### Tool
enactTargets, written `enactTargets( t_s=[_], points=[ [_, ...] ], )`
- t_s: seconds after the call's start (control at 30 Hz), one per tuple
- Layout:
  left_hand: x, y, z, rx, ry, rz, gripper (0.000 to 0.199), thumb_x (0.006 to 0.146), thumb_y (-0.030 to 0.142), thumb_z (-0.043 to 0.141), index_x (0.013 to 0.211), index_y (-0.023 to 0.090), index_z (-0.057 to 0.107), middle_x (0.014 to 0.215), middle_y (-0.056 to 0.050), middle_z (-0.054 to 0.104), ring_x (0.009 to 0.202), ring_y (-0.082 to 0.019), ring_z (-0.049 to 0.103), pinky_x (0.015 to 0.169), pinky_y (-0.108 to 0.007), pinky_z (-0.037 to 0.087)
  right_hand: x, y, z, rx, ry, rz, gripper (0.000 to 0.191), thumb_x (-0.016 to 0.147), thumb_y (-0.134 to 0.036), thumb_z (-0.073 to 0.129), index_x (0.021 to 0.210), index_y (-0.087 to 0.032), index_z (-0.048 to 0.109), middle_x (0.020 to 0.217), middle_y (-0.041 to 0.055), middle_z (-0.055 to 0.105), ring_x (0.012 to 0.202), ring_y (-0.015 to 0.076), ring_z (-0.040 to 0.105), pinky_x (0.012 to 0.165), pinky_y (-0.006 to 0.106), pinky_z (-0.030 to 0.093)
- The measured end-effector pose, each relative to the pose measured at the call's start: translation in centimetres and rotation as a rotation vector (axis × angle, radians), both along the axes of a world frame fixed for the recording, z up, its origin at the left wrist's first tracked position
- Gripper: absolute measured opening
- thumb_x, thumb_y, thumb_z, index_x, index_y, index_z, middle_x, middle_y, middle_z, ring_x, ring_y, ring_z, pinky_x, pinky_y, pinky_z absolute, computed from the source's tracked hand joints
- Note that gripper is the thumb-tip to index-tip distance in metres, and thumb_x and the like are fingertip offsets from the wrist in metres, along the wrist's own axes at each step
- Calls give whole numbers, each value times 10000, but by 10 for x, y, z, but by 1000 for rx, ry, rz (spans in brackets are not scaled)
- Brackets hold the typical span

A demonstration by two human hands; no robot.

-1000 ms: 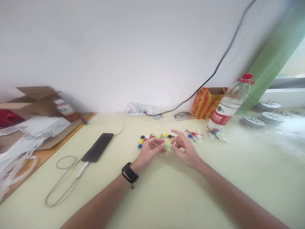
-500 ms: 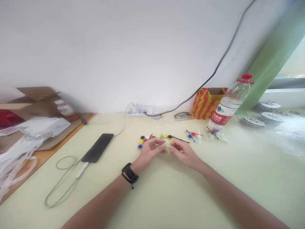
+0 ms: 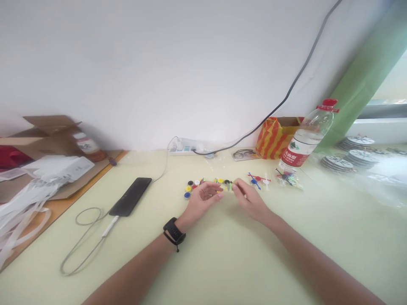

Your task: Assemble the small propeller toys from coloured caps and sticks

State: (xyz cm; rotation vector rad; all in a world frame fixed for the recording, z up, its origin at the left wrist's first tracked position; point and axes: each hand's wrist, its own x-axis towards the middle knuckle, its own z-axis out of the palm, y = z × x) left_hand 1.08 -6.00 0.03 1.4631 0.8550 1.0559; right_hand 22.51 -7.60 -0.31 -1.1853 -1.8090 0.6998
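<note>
My left hand (image 3: pixel 205 198), a black watch (image 3: pixel 174 231) on its wrist, is over the table with its fingers curled and apart, and nothing shows in it. To its right my right hand (image 3: pixel 249 199) pinches a small green piece (image 3: pixel 230 186) between thumb and fingertips. Beside and behind my left hand lie small round discs, among them a blue one (image 3: pixel 187 195) and a black one (image 3: pixel 190 183). A yellow disc (image 3: pixel 220 181) lies just behind the gap between the hands. Farther right are red, blue and white arrow-shaped pieces (image 3: pixel 259 179).
A black phone (image 3: pixel 130 197) on a cable lies left. A water bottle (image 3: pixel 300 146) stands right, near a small bag of parts (image 3: pixel 288 178) and a striped bag (image 3: pixel 273 137). Stacked discs (image 3: pixel 337 163) are far right; a power strip (image 3: pixel 182 151) is by the wall.
My right hand has moved slightly right, away from my left hand, with the green piece in its fingertips. My left hand has let go of it and its fingers have parted.
</note>
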Motion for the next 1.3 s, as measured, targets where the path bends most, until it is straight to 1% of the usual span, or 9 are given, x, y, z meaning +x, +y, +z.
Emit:
enactTargets(
  t_s=[0.17, 0.27, 0.37, 0.47, 0.63, 0.77, 0.93, 1.03, 1.3],
  points=[
    [2, -4, -2, 162, 143, 109, 260, 879, 410, 756, 1024, 199, 713, 932, -60, 717, 799, -175, 643, 701, -300, 499, 33, 13, 8, 292, -311, -313, 230, 1061, -353, 376, 873, -243, 454, 803, 25, 551, 732, 208, 525, 694, 334, 349],
    [2, -5, -5, 290, 263, 181, 181, 906, 378, 715, 982, 214, 715, 894, -47, 712, 772, -181, 605, 675, -309, 456, 50, 24, 3, 378, -495, -431, 225, 1053, -319, 386, 867, -235, 480, 829, 56, 583, 790, 233, 555, 717, 349, 349],
    [1, -6, -7, 439, 416, 221, 116, 918, 318, 688, 989, 233, 720, 965, -54, 721, 912, -229, 613, 824, -373, 481, 60, 34, -11, 364, -698, -471, 198, 1024, -303, 452, 858, -220, 521, 906, 89, 623, 842, 253, 564, 720, 365, 348],
    [1, -8, -7, 541, 515, 177, 130, 932, 269, 654, 1045, 251, 713, 1029, -51, 723, 1084, -269, 592, 997, -458, 462, 65, 40, -26, 289, -785, -476, 148, 974, -296, 552, 853, -212, 546, 956, 89, 644, 877, 257, 574, 725, 366, 361],
    [1, -11, -5, 638, 644, 76, 217, 944, 240, 630, 1151, 262, 692, 1149, -41, 740, 1153, -281, 563, 1061, -526, 463, 67, 42, -32, 242, -772, -512, 106, 948, -296, 597, 890, -214, 566, 951, 68, 660, 907, 261, 585, 751, 376, 393],
    [-1, -12, -8, 673, 773, 43, 330, 945, 308, 653, 1271, 261, 670, 1345, -62, 680, 1203, -301, 547, 1075, -548, 463, 63, 39, -26, 272, -709, -435, 63, 945, -247, 582, 992, -215, 610, 1020, 87, 677, 974, 284, 589, 808, 402, 432],
    [-2, -15, -10, 711, 862, -24, 380, 968, 346, 622, 1336, 252, 636, 1408, -65, 642, 1176, -307, 535, 1051, -540, 478, 36, 25, -23, 302, -618, -80, 270, 990, -219, 523, 1232, -248, 639, 1122, 86, 665, 1070, 279, 569, 924, 419, 462],
    [-2, -16, -9, 724, 870, -32, 378, 978, 325, 599, 1348, 247, 617, 1392, -52, 653, 1133, -306, 527, 1041, -545, 480, 16, 14, -24, 273, -625, 27, 358, 1013, -205, 489, 1349, -266, 595, 1139, 87, 655, 1047, 271, 559, 930, 426, 471],
    [-1, -14, -8, 699, 872, -16, 345, 965, 292, 613, 1307, 247, 628, 1338, -49, 674, 1156, -308, 534, 1070, -553, 460, 12, 10, -20, 231, -564, 59, 166, 1023, -183, 500, 1068, -238, 650, 1053, 61, 657, 1024, 241, 571, 911, 393, 463]
  ],
)
